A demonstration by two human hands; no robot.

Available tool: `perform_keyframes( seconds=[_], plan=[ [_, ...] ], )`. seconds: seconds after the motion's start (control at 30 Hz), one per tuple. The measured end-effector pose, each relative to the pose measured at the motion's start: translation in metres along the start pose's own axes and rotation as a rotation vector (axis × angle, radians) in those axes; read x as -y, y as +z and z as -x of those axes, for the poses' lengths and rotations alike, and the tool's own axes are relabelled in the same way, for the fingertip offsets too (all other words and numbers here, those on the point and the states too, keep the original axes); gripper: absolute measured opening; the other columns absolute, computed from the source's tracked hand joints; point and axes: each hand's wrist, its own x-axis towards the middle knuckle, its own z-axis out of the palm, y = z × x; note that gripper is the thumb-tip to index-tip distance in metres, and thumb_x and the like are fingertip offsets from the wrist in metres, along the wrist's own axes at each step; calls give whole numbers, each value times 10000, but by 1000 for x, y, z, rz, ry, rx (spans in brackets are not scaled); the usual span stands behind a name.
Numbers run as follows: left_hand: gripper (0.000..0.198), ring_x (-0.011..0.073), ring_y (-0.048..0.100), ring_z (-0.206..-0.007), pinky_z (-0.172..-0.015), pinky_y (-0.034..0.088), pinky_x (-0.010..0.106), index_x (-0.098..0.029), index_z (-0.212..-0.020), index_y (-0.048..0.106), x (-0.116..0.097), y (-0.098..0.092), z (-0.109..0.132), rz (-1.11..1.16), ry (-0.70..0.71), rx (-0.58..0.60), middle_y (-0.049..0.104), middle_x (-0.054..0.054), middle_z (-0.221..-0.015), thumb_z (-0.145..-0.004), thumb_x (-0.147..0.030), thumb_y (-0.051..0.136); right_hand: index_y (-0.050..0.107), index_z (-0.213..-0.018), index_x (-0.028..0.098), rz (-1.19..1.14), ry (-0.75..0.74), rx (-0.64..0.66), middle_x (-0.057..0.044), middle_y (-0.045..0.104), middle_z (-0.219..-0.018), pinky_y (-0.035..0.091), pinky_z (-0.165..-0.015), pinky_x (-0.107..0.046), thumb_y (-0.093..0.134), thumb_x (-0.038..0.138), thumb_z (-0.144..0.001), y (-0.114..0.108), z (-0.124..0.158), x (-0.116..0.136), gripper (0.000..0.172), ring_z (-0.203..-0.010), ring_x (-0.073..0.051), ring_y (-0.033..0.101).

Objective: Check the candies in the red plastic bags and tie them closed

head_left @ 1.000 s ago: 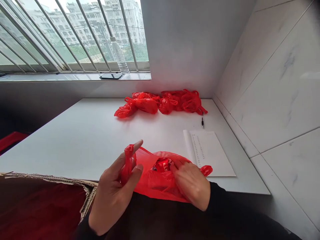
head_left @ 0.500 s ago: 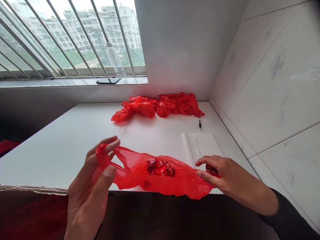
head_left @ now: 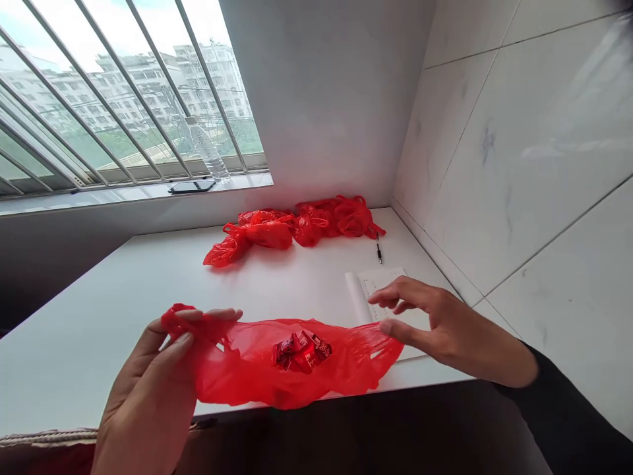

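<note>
A thin red plastic bag (head_left: 227, 376) spreads across the near edge of the table, its mouth facing up. Inside its middle lie several small wrapped sweets (head_left: 302, 351) in dark red wrappers. My left hand (head_left: 153, 389) grips the left handle, with fingers passed through the loop and the thumb near them. At the bag's right end, my right hand (head_left: 430, 323) has its fingers apart, the thumb at the plastic's edge and the other fingers raised above it. The right handle hangs loose below the thumb.
Several filled red plastic bags (head_left: 270, 234) lie along the back of the white table (head_left: 143, 277). A pen (head_left: 379, 253) and an open notebook (head_left: 352, 290) are at the right. On the windowsill stand a clear bottle (head_left: 208, 153) and a phone (head_left: 192, 187). A tiled wall (head_left: 539, 191) bounds the right side.
My right hand has loosened from the bag's right end, its fingers now spread. The left hand still holds its handle. The view has turned slightly, shifting the background left and down.
</note>
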Motion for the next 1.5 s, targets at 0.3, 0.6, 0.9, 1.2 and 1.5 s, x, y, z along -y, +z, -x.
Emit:
perform_keyframes(
  seconds=[0.3, 0.6, 0.9, 1.2, 1.5],
  plan=[
    [372, 309, 685, -1125, -900, 589, 381, -323, -1065, 619, 1, -7, -3, -102, 95, 0, 768, 13, -1007, -761, -342, 833, 726, -1049, 278, -117, 74, 14, -8, 702, -873, 528, -758, -336, 570, 476, -968, 0, -7, 4, 264, -780, -174, 647],
    [123, 72, 363, -497, -465, 364, 198, -274, -935, 582, -3, 16, -9, -65, 13, 392, 378, -57, -666, -936, -383, 638, 680, -1162, 260, -422, -180, -222, 14, 630, -862, 527, -593, -248, 627, 387, -965, -4, -42, 43, 241, -671, -106, 593],
    [269, 124, 517, -683, -600, 495, 204, -283, -1065, 538, 5, 46, 1, -268, 6, 702, 522, -27, -784, -917, -480, 647, 630, -1251, 227, -452, -389, -95, 29, 696, -884, 536, -705, -250, 669, 290, -940, 28, -69, 78, 319, -760, -109, 656],
    [201, 203, 592, -835, -702, 532, 268, -267, -1032, 578, 15, 44, -4, -421, 96, 767, 563, 7, -829, -953, -452, 573, 618, -1298, 219, -378, -488, -70, -8, 727, -1100, 558, -769, -261, 622, 257, -974, 43, -76, 74, 326, -871, -121, 681],
    [305, 148, 460, -637, -576, 458, 240, -213, -734, 543, 10, 43, 0, -420, 93, 631, 497, -2, -709, -867, -466, 650, 658, -1234, 209, -205, -590, -136, -18, 736, -1099, 504, -959, -320, 626, 291, -989, 46, -79, 82, 260, -1067, -164, 633]
  ],
)
